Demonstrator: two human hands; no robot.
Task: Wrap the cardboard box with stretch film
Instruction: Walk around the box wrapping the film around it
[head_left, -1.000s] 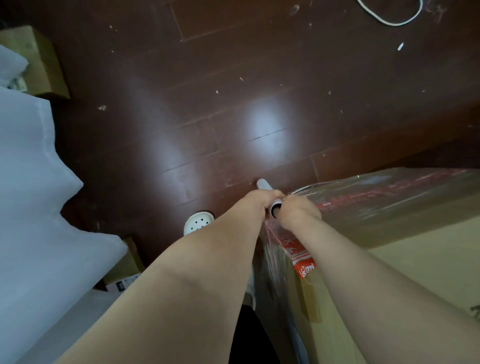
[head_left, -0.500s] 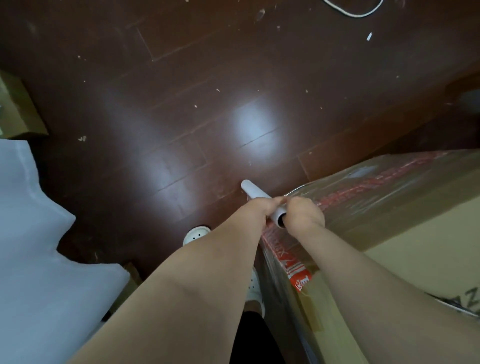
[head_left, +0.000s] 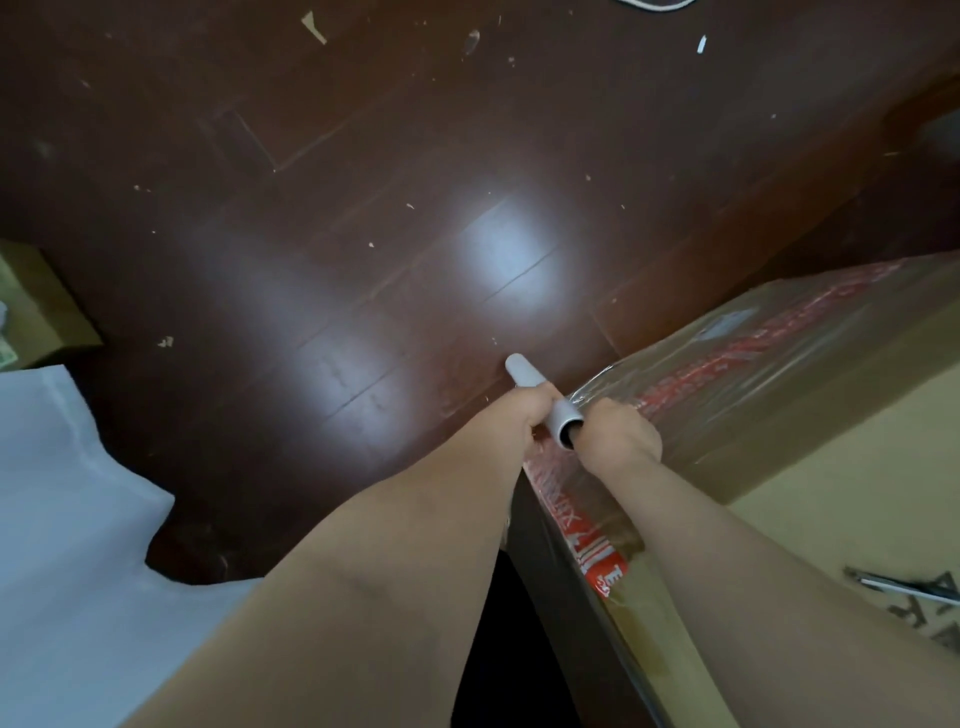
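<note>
Found left hand (head_left: 511, 421) and right hand (head_left: 618, 439) clamped side by side on grey tubular core (head_left: 563, 418) of clear stretch film (head_left: 753, 374), at corner of large brown cardboard box (head_left: 857, 493) on dark wooden floor (head_left: 363, 208). Judged at risk of tearing or bunching over that corner under uneven pull.

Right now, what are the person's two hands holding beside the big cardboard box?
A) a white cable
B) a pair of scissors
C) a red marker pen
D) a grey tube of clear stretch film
D: the left hand and the right hand both grip the grey tube of clear stretch film, and film from it lies over the corner of the brown cardboard box.
</note>
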